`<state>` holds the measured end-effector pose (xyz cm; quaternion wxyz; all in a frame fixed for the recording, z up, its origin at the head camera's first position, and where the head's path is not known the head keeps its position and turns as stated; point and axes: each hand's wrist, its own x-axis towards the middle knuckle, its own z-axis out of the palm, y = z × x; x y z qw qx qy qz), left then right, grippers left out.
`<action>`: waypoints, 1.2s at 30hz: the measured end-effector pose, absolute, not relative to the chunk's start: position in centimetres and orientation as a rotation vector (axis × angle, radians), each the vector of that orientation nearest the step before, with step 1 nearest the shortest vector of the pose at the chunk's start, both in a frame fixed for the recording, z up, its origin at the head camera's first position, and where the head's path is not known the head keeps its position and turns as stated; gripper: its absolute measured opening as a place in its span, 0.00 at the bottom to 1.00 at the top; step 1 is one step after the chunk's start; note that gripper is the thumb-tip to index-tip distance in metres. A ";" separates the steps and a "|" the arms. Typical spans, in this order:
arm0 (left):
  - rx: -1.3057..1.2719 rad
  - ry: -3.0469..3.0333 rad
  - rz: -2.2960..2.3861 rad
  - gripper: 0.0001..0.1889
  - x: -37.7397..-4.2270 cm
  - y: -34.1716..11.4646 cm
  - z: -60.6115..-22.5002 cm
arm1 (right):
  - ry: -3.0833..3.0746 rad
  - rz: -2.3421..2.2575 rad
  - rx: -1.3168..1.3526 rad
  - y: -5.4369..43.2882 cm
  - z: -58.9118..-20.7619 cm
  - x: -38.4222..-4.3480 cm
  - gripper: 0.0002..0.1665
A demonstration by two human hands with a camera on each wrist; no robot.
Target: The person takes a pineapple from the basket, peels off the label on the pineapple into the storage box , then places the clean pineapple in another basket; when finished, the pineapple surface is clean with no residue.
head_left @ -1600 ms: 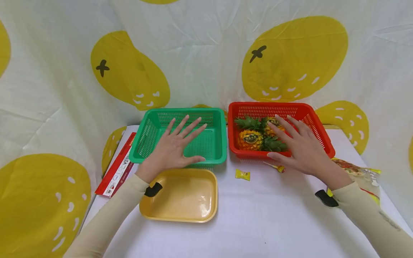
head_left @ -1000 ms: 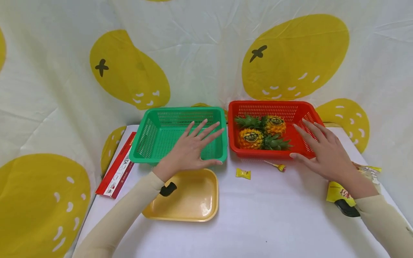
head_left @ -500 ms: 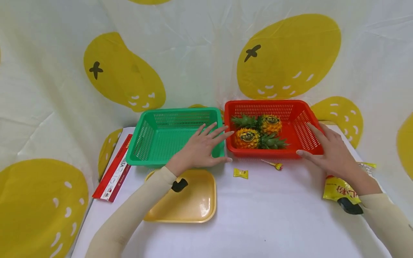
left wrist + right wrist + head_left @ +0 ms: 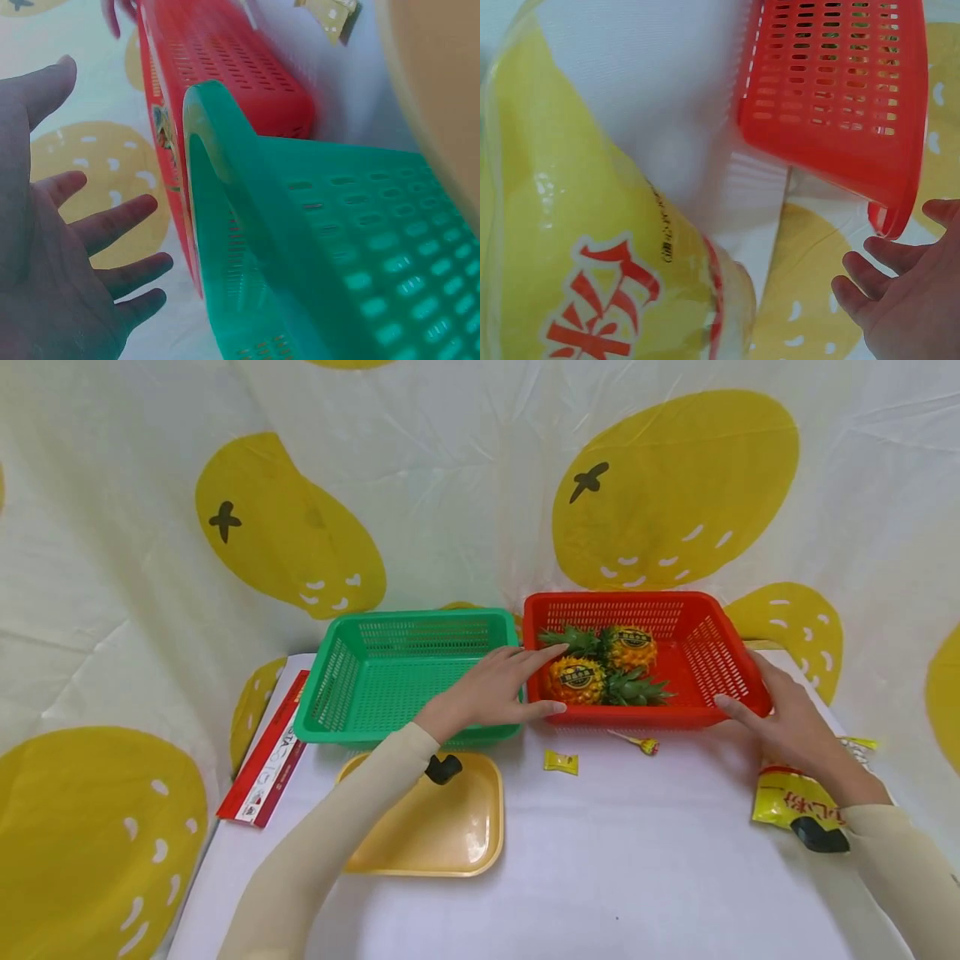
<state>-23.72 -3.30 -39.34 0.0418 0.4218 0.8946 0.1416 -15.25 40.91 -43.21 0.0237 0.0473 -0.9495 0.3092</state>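
A red plastic basket stands at the back right, with two small pineapples lying inside its left half. My left hand hovers over the gap between the red and green baskets, fingers stretched over the red basket's left rim. In the left wrist view its fingers are spread and hold nothing. My right hand is at the red basket's right end, thumb by the front corner. In the right wrist view its slightly bent fingers are beside the rim; whether they touch it I cannot tell.
The green basket stands left of the red one, a yellow tray in front of it. A wrapped candy and a lollipop lie before the red basket. A yellow bag lies right; a flat red box lies left.
My left hand has moved right, from over the green basket to the red basket's left rim. The right hand has moved right, from above the red basket to its right end.
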 end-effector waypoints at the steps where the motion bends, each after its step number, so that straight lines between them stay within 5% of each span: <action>1: 1.288 2.726 0.437 0.48 -23.9 -3.0 -39.3 | -2.943 0.964 0.139 41.0 -43.3 -15.3 0.57; 36: 1.320 2.446 0.108 0.42 -29.6 5.1 -37.3 | -3.043 1.089 -0.071 41.0 -45.3 -15.7 0.64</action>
